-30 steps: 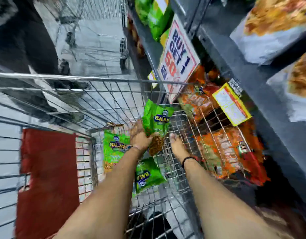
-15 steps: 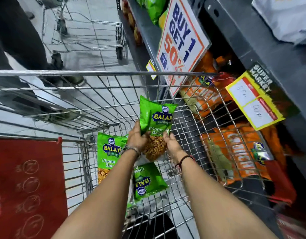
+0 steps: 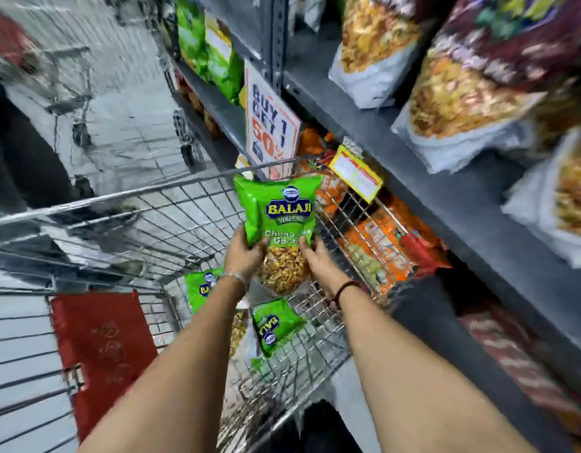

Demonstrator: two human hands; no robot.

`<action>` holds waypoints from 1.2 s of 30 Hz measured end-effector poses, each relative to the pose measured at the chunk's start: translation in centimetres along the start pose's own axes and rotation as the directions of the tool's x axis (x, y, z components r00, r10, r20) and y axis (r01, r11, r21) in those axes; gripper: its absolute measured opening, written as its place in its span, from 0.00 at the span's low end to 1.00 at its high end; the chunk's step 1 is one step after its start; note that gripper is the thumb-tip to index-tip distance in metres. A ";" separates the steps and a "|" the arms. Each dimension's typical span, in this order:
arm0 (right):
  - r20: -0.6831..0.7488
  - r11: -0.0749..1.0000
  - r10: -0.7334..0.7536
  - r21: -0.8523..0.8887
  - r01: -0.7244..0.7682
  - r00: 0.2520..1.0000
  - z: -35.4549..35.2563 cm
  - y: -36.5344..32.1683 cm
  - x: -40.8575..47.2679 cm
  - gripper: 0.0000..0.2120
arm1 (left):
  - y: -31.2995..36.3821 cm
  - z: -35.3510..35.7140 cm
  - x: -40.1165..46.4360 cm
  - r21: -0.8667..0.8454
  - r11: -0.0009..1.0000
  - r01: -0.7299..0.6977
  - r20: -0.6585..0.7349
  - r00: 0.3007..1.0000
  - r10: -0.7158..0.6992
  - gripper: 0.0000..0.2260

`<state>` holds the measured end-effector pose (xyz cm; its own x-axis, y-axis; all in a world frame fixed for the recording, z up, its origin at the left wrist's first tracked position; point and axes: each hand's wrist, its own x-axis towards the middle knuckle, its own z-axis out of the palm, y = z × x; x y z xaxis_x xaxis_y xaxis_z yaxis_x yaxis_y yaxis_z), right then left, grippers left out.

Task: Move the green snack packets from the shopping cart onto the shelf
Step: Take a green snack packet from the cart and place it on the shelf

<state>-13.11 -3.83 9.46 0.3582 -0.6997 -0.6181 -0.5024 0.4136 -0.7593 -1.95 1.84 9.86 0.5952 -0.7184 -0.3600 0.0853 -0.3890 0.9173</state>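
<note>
A green snack packet [image 3: 277, 207] with a blue Balaji logo and a clear window of yellow snack is held upright above the wire shopping cart [image 3: 158, 204]. My left hand [image 3: 245, 255] grips its lower left side and my right hand [image 3: 318, 263] grips its lower right side. Two more green packets lie in the cart below my arms, one at the left [image 3: 201, 289] and one lying upside down [image 3: 274, 325]. The grey metal shelf [image 3: 446, 197] runs along the right, with green packets [image 3: 214, 57] standing on a farther section.
A "Buy 1 Get 1 50%" sign [image 3: 271, 125] and a yellow price tag [image 3: 356, 173] hang from the shelf edge. Orange snack bags [image 3: 380, 246] fill the lower shelf beside the cart. Large mixed-snack bags [image 3: 459, 89] sit above. The red child seat flap [image 3: 99, 348] is at left. Another cart [image 3: 184, 132] stands ahead.
The packet has risen out of the cart to about rim height. My right hand came onto it, so both hands hold it. The view has tilted up toward the shelf.
</note>
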 end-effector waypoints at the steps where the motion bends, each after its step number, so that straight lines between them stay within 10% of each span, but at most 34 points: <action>1: -0.015 1.000 -0.022 -0.012 0.022 1.000 -0.3 -0.7 -1.5 0.29 | 0.9 -0.1 -0.8 -0.017 1.000 -0.014 0.022 1.000 0.015 0.18; 16: -0.351 0.943 -0.332 -0.093 0.320 0.875 -13.2 -1.3 -24.2 0.25 | 13.3 7.3 -18.1 -0.069 0.915 -0.398 0.291 0.869 0.400 0.18; 27: -0.773 0.950 -0.184 0.018 0.311 0.607 -31.6 10.7 -35.6 0.28 | 15.6 27.8 -33.6 -0.210 0.881 -0.423 0.650 0.613 0.449 0.18; 36: -0.914 0.898 -0.150 0.033 0.438 0.378 -39.3 10.6 -32.2 0.25 | 18.8 39.4 -31.2 -0.125 0.875 -0.469 0.717 0.567 0.406 0.15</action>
<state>-60.87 0.23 29.29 -0.5083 -0.8586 0.0666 -0.2684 0.0844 -0.9596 -50.40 -5.79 31.63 -0.2012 -0.9785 0.0460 -0.1048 0.0682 0.9922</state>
